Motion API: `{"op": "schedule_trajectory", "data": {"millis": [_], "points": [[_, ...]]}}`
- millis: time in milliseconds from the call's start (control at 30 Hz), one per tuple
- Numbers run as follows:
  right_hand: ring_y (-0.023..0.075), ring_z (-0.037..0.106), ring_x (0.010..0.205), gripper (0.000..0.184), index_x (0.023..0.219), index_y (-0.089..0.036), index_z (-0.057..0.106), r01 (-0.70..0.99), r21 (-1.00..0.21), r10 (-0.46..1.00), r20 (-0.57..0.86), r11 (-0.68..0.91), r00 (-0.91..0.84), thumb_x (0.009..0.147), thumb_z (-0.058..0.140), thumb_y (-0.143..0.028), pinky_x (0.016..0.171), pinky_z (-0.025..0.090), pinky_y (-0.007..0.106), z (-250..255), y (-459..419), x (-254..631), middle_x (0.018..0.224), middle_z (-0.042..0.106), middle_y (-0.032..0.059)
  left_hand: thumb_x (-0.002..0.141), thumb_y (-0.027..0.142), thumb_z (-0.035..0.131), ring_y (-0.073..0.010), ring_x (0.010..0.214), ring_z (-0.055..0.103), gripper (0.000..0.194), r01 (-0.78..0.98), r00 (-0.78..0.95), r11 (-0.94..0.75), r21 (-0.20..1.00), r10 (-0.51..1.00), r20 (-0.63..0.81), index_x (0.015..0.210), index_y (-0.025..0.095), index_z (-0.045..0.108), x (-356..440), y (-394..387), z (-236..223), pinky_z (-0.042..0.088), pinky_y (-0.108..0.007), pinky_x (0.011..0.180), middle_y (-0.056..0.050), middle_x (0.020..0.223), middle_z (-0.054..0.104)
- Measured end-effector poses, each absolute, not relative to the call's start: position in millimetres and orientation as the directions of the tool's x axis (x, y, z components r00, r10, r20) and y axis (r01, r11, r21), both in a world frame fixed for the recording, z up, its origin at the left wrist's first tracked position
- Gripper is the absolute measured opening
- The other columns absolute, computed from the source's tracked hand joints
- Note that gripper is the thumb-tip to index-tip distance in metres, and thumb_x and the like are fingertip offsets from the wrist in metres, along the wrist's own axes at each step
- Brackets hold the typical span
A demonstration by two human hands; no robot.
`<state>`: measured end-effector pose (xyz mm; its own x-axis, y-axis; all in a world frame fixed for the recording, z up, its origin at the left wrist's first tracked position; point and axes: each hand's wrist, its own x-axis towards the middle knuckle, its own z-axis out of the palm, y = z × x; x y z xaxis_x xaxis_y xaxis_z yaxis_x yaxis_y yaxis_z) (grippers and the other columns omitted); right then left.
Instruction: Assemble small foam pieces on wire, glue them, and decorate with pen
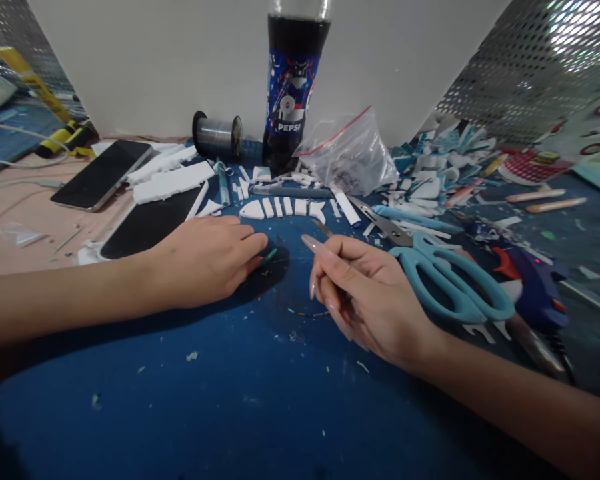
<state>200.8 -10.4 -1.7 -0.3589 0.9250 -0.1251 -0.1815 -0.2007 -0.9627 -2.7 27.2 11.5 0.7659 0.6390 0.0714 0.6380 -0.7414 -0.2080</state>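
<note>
My left hand (pixel 215 257) rests low over the blue work surface, its fingers closed together. A small green tip (pixel 269 257) shows at its fingertips; whether it is a held piece or a nail I cannot tell. My right hand (pixel 365 287) is raised with curled fingers and a long-nailed thumb pressed inward. Past its fingers shows a thin narrow strip (pixel 322 228); I cannot tell if it is held. Just beyond both hands lies a row of white cut pieces shaped like a fish, with a pointed head (pixel 253 210), several slices and a forked tail (pixel 317 212).
Blue-handled scissors (pixel 450 280) lie beside my right hand, near a dark blue glue gun (pixel 535 287). Behind stand a Pepsi bottle (pixel 293 87), a zip bag (pixel 360 157) and a wire spool (pixel 217 135). A phone (pixel 103 175) and white foam strips (pixel 173 183) lie left; scraps (pixel 425 173) pile right.
</note>
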Motion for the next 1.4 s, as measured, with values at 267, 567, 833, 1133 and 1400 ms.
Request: {"op": "schedule_trajectory", "data": {"millis": [267, 567, 833, 1133, 1400], "points": [[0.0028, 0.036, 0.029, 0.029, 0.065, -0.019, 0.053, -0.165, -0.965, 0.93, -0.138, -0.203, -0.34, 0.087, 0.059, -0.036, 0.027, 0.028, 0.012, -1.5, -11.3, 199.2, 0.042, 0.047, -0.0067, 0.082, 0.013, 0.049, -0.0224, 0.072, 0.057, 0.02, 0.447, 0.876, -0.823, -0.351, 0.482, -0.013, 0.096, 0.017, 0.062, -1.4, 28.9, 10.5, 0.032, -0.032, 0.058, -0.006, 0.075, 0.064], [0.0028, 0.034, 0.028, 0.029, 0.065, -0.019, 0.052, -0.132, -0.975, 0.935, -0.125, -0.177, -0.331, 0.088, 0.057, -0.037, 0.027, 0.028, 0.013, -0.9, -12.7, 198.5, 0.041, 0.045, -0.0076, 0.086, 0.016, 0.046, -0.0204, 0.066, 0.058, 0.015, 0.453, 0.865, -0.844, -0.285, 0.494, -0.089, 0.087, 0.016, 0.061, -0.3, 31.4, 16.7, 0.031, -0.031, 0.054, -0.004, 0.068, 0.064], [0.0029, 0.036, 0.028, 0.029, 0.064, -0.019, 0.053, -0.166, -0.969, 0.931, -0.116, -0.182, -0.345, 0.088, 0.058, -0.036, 0.027, 0.029, 0.012, -1.3, -12.0, 198.9, 0.041, 0.045, -0.0075, 0.092, 0.024, 0.038, -0.0191, 0.06, 0.055, 0.021, 0.594, 0.779, -0.762, -0.258, 0.624, -0.05, 0.082, 0.017, 0.054, -4.2, 36.1, 26.8, 0.034, -0.029, 0.053, -0.004, 0.067, 0.057], [0.004, 0.036, 0.028, 0.03, 0.064, -0.02, 0.052, -0.152, -0.97, 0.928, -0.127, -0.19, -0.35, 0.087, 0.058, -0.037, 0.026, 0.028, 0.013, -2.7, -11.1, 199.8, 0.041, 0.045, -0.0074, 0.09, 0.022, 0.041, -0.0189, 0.062, 0.054, 0.019, 0.576, 0.793, -0.778, -0.251, 0.606, -0.059, 0.08, 0.017, 0.056, -1.8, 36.9, 24.0, 0.035, -0.029, 0.055, -0.004, 0.067, 0.058], [0.004, 0.037, 0.029, 0.029, 0.064, -0.02, 0.053, -0.173, -0.967, 0.931, -0.117, -0.186, -0.346, 0.088, 0.058, -0.035, 0.027, 0.028, 0.013, -3.0, -11.2, 199.5, 0.04, 0.044, -0.0071, 0.087, 0.021, 0.045, -0.0208, 0.065, 0.055, 0.015, 0.454, 0.873, -0.809, -0.375, 0.487, 0.006, 0.087, 0.016, 0.059, -1.8, 31.4, 11.8, 0.032, -0.032, 0.057, -0.005, 0.069, 0.061]]}}
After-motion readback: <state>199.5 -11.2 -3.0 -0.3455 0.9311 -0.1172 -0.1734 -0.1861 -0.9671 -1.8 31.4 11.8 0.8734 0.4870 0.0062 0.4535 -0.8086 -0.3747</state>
